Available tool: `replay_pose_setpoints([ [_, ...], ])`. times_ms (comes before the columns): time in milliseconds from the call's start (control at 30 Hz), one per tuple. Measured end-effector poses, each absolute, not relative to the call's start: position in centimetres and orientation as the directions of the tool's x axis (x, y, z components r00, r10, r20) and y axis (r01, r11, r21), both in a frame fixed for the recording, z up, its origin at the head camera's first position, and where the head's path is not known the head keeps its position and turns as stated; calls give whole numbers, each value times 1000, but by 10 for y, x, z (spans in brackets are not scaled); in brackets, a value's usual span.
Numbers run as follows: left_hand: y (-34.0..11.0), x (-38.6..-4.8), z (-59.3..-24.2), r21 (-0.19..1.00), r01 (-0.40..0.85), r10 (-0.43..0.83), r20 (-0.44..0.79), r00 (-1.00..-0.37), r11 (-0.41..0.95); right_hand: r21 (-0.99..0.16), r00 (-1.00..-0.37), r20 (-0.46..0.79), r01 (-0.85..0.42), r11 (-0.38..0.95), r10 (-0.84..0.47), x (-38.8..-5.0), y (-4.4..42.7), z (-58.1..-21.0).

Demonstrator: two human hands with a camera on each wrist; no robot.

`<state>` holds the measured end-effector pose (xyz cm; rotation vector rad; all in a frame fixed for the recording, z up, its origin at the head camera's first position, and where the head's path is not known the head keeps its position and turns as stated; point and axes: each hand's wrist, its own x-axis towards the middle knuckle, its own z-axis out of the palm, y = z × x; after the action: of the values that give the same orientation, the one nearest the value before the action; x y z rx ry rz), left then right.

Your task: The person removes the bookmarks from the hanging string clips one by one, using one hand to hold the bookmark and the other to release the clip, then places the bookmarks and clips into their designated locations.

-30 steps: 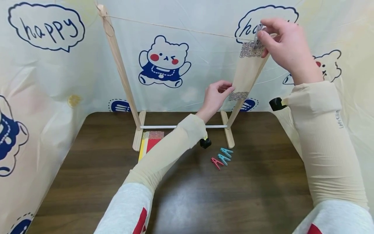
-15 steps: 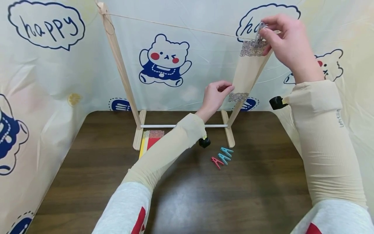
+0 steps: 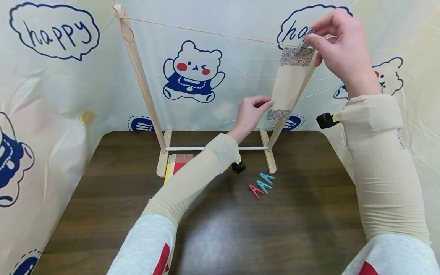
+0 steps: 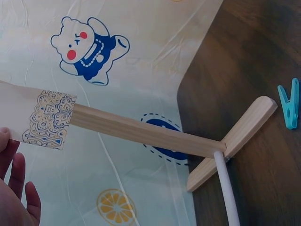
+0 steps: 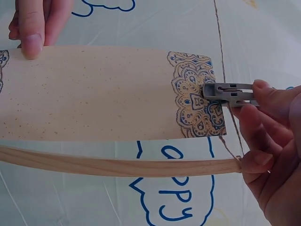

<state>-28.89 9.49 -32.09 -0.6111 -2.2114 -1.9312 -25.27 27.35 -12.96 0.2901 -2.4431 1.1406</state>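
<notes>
In the head view, a cream paper strip point(image 3: 288, 84) with lace-like patterned ends hangs upright beside the right post. My left hand point(image 3: 249, 114) pinches its left edge near the bottom, thumb on the front face. At the top, my right hand point(image 3: 345, 51) pinches the tails of a grey clothespin point(image 5: 230, 93). In the right wrist view, the clothespin's front end sits over the patterned top end point(image 5: 195, 96) of the strip. The thin string point(image 3: 206, 33) runs just past that end, crossing behind the clothespin. Whether the string lies inside the pin's bite, I cannot tell.
A wooden frame has a left post point(image 3: 142, 82), a right post point(image 4: 150, 131) and a white crossbar point(image 3: 185, 149). Two blue clothespins point(image 3: 264, 186) and a red one point(image 3: 255, 191) lie on the dark table point(image 3: 275, 236). Red and yellow strips point(image 3: 180, 162) lie partly under my left forearm.
My right hand has risen slightly and shifted right, with the clothespin tilting more. The strip and my left hand have drifted a little to the left.
</notes>
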Motion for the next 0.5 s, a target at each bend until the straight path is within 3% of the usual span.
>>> replay_pose_setpoints([
  [500, 90, -288, -321, 906, 401, 236, 364, -901, 133, -708, -834, 550, -438, 554, 43, -254, 269, -135],
])
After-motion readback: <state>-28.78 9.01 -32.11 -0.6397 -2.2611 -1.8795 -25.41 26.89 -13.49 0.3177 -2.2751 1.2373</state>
